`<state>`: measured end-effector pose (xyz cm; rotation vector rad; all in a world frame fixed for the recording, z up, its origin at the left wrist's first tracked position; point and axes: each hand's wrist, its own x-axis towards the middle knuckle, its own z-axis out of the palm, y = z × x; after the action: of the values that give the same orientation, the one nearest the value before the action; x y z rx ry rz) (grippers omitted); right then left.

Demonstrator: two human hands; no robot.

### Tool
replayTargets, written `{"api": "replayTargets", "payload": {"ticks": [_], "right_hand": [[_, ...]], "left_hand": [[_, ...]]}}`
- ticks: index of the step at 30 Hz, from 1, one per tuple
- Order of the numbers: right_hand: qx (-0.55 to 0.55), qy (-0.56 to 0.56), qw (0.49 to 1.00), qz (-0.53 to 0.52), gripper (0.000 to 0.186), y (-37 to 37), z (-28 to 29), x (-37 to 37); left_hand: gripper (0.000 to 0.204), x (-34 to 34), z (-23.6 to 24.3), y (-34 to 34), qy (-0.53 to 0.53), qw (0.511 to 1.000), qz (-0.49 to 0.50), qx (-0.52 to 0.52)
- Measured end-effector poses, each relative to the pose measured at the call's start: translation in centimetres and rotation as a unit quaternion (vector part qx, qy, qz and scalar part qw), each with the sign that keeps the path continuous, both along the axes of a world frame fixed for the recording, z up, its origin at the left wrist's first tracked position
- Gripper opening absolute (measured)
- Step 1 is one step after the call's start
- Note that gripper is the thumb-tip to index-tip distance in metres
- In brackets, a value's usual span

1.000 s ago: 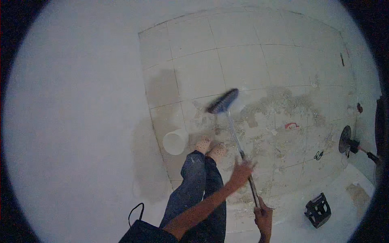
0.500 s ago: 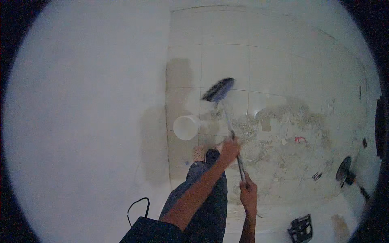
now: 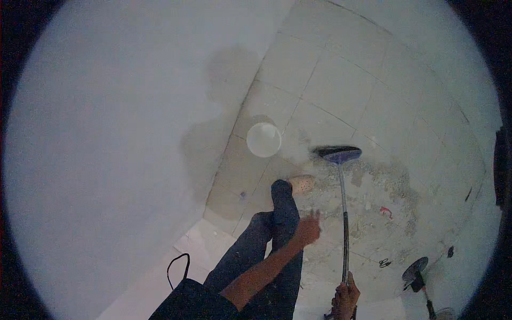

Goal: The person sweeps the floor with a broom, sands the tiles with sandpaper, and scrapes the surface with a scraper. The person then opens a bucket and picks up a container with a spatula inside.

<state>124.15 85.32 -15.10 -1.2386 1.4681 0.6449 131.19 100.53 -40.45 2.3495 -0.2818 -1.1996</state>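
Note:
A long-handled broom (image 3: 344, 213) with a blue head rests its bristles on the dirty tiled floor (image 3: 341, 96). My right hand (image 3: 345, 296) is closed around the top end of its handle at the lower edge of the view. My left hand (image 3: 308, 229) is off the handle, fingers apart, hovering over my dark trouser leg to the left of the broom. Grey debris and dust (image 3: 384, 192) lie spread on the tiles around and to the right of the broom head. My foot (image 3: 301, 184) in a light shoe stands just left of the head.
A white round bucket (image 3: 263, 140) stands on the tiles beyond my foot, near a plain white wall (image 3: 106, 133). A small red scrap (image 3: 385, 212) lies in the debris. A round tool with a handle (image 3: 417, 272) lies at the lower right. A black cord loop (image 3: 178, 266) hangs at my waist.
My left hand has come off the broom handle; only the right hand holds it now. The view has swung left, and the broom head has moved right of the bucket.

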Motion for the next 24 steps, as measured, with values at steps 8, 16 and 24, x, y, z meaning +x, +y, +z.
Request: {"api": "replayTargets", "payload": {"ticks": [8,16,24], "right_hand": [[-0.032,-0.177,0.980,0.089,0.048,4.1,-4.3,4.0],[0.020,-0.254,0.958,0.130,0.041,5.1,-18.8,12.9],[0.000,-0.075,0.974,0.216,0.041,1.4,-13.7,-6.5]], "left_hand": [[0.045,-5.7,-1.2,16.2,0.002,0.984,0.090,0.151],[0.057,-11.4,-3.7,20.4,-0.082,0.980,0.111,0.141],[0.057,-6.4,-6.1,15.9,-0.092,0.980,0.135,0.113]]}}
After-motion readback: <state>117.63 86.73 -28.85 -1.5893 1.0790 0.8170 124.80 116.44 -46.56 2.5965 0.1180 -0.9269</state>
